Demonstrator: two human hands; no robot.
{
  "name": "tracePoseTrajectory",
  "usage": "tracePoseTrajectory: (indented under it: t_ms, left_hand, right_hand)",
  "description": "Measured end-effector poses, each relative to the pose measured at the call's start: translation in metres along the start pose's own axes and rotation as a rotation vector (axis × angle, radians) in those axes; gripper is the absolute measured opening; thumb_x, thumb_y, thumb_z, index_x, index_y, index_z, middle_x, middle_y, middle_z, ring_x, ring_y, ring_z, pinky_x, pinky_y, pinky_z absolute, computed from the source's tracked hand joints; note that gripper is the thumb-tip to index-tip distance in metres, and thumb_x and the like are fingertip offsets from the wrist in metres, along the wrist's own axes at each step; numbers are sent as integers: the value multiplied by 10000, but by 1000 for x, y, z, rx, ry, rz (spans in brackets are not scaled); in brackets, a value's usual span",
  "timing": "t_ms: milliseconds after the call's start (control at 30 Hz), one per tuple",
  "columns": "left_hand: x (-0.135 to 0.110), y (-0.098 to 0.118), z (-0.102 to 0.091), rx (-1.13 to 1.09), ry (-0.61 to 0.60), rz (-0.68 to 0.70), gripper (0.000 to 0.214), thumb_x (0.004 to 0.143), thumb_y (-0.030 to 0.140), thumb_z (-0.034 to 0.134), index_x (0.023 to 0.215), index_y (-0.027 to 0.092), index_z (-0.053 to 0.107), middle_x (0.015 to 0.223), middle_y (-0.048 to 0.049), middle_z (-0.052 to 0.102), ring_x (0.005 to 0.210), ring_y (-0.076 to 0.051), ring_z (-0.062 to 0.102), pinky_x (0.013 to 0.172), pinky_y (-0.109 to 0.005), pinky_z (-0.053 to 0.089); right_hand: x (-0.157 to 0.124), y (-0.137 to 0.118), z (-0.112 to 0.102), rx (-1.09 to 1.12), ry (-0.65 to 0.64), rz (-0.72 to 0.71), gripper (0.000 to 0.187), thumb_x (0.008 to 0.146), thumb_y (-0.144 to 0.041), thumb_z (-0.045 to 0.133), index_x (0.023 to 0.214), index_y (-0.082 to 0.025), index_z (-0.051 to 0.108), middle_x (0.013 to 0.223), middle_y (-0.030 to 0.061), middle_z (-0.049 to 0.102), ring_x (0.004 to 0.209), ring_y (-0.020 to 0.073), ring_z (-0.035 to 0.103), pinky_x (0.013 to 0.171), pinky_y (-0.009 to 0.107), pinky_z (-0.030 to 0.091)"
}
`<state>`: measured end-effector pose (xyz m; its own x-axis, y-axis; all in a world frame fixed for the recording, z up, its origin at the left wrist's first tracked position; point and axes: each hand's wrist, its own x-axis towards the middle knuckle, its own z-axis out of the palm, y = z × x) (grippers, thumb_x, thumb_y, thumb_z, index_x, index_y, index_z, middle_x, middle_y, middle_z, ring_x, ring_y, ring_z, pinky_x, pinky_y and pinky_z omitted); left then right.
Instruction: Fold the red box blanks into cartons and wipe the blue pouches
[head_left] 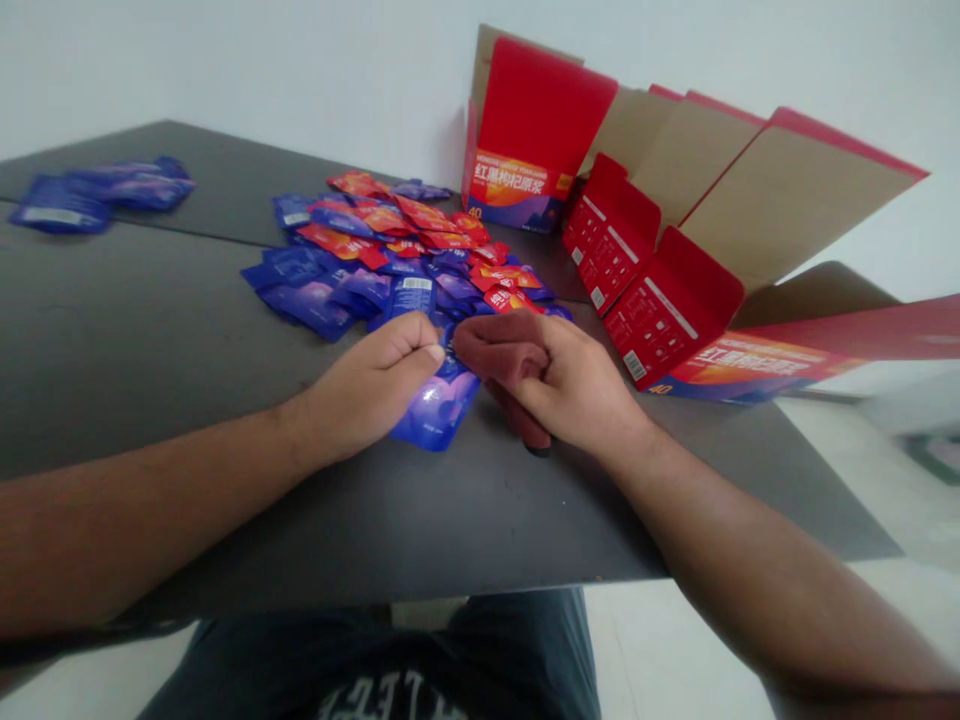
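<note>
My left hand [375,385] pinches the top edge of a shiny blue-purple sachet [439,408] lying on the dark grey table [150,340]. My right hand [570,385] is closed around a dark red cloth [499,352], which rests against the sachet's upper right side. Just beyond both hands lies a spread pile of blue and red sachets [390,260].
Open red cardboard boxes stand at the back right: one upright [525,150], a larger one [675,290] with its flaps spread. A small heap of blue sachets [97,190] lies at the far left. The table's front edge runs near my lap.
</note>
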<state>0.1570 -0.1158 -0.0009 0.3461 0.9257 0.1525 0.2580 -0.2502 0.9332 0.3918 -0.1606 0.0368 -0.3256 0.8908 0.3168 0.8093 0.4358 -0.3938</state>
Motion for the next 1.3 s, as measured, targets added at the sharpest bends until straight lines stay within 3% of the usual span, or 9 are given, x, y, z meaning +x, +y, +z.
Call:
tracePoseTrajectory:
  t_ms: [167,367,533,700,833,900,1033,1200,1300]
  left_hand:
    - [1,-2,-2,-2,2,47,249,1000,353,603,792,235,533,689,26,475,628,-160,411,575,-322,355]
    - [2,-4,2,-74,83,34,247,989,356,614,794,233,528,687,21,480,637,-167,417,581,-323,342]
    - [0,0,2,-39,118,-4,235,970,341,654,783,228,567,677,16,480,623,-162,404,558,-323,327]
    - [1,1,5,-187,132,-53,197,950,327,643,805,231,550,657,37,466,579,-143,390,527,-299,316]
    - [1,1,4,-107,154,-52,204,950,327,652,793,221,576,668,33,481,580,-135,385,523,-290,319]
    - [1,-2,3,-113,122,-24,213,965,339,647,801,225,571,680,29,500,581,-138,403,521,-286,323]
    - [1,-9,4,-134,71,-20,222,974,344,649,807,234,553,654,37,474,557,-136,390,507,-278,298]
    - [0,-6,4,-137,24,-42,205,960,348,633,814,238,540,653,40,475,550,-135,381,501,-278,303]
    - [-1,1,1,-36,5,-22,197,962,339,622,814,239,539,638,47,455,544,-136,380,500,-280,301]
  right_hand:
    - [-9,-9,9,-35,-178,-207,153,908,-232,680,1058,-200,688,1065,84,711,986,255,658,836,365,524]
    - [-11,-12,14,-105,-69,-132,157,921,-252,676,1064,-189,663,1030,90,681,957,258,639,824,377,516]
    - [-14,-20,17,-109,-194,-287,112,970,-248,677,1075,-210,673,1067,75,695,983,238,647,799,348,499]
    - [-14,-19,17,-133,-90,-183,156,950,-267,698,1084,-190,671,1057,88,692,965,252,640,821,372,516]
    - [-15,-20,18,-110,-216,-327,153,973,-257,695,1117,-206,692,1093,77,713,1000,244,659,821,358,516]
    - [-12,-14,15,-107,-167,-277,154,956,-253,690,1101,-202,695,1084,84,717,990,250,664,818,365,519]
    - [-2,5,6,-81,61,-54,172,917,-244,683,1083,-201,698,1039,92,733,989,274,678,854,398,528]
    - [1,10,3,-27,-9,-162,141,883,-269,684,1011,-213,698,1008,78,738,972,262,678,847,381,532]
    - [3,13,1,-39,88,-34,249,919,-289,682,1134,-190,759,1096,98,782,1013,278,706,889,402,537]
